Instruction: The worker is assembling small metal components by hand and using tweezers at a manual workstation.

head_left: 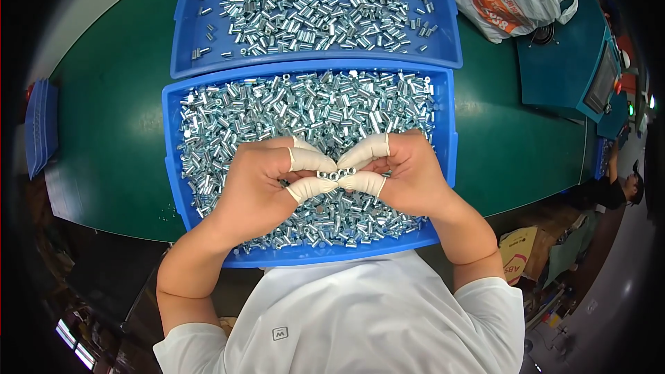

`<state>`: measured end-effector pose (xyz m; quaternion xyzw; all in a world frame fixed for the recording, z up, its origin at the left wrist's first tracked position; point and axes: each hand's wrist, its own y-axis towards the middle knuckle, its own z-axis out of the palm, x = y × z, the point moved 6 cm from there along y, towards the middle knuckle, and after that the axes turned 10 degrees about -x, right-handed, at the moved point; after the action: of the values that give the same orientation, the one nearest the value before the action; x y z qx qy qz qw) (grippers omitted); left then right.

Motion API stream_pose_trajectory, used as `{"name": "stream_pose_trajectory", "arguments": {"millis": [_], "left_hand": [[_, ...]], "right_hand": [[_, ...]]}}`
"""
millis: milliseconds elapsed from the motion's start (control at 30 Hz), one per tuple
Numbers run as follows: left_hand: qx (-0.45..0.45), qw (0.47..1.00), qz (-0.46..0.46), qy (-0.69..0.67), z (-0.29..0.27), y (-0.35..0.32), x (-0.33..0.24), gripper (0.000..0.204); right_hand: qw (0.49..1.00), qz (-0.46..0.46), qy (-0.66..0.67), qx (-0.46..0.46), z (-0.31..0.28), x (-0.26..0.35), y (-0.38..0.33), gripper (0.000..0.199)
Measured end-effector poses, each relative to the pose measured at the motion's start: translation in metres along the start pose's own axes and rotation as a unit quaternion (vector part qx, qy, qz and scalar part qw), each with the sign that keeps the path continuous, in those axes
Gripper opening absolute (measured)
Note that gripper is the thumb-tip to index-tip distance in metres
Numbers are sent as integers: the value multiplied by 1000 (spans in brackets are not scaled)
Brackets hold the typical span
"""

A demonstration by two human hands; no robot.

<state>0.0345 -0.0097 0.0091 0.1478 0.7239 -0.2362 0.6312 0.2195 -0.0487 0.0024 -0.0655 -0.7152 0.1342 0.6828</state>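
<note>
My left hand (267,176) and my right hand (409,170) meet over the near blue tray (170,135), white finger cots on their thumbs and fingers. Between the fingertips of both is pinched a short row of small shiny rivet nuts (334,176), their round open ends turned up toward me. Both hands are closed on this row, and the fingertips hide part of it. Beneath them the tray is thickly filled with a heap of loose rivet nuts (305,107) of the same silvery kind, lying in all directions.
A second blue tray (187,21) with scattered rivet nuts adjoins on the far side. Both trays rest on a green table (111,125). A white plastic bag (509,0) and a teal machine (561,62) stand far right. Stacked blue trays (41,125) sit left; a person (616,187) is at right.
</note>
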Motion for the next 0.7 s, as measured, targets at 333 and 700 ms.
{"name": "stream_pose_trajectory", "arguments": {"millis": [333, 700], "left_hand": [[-67, 998, 3, 13, 1, -2, -7, 17], [-4, 996, 64, 62, 0, 0, -15, 19]], "right_hand": [[1000, 1, 13, 17, -1, 3, 3, 15], [998, -43, 6, 52, -2, 8, 3, 16]]}}
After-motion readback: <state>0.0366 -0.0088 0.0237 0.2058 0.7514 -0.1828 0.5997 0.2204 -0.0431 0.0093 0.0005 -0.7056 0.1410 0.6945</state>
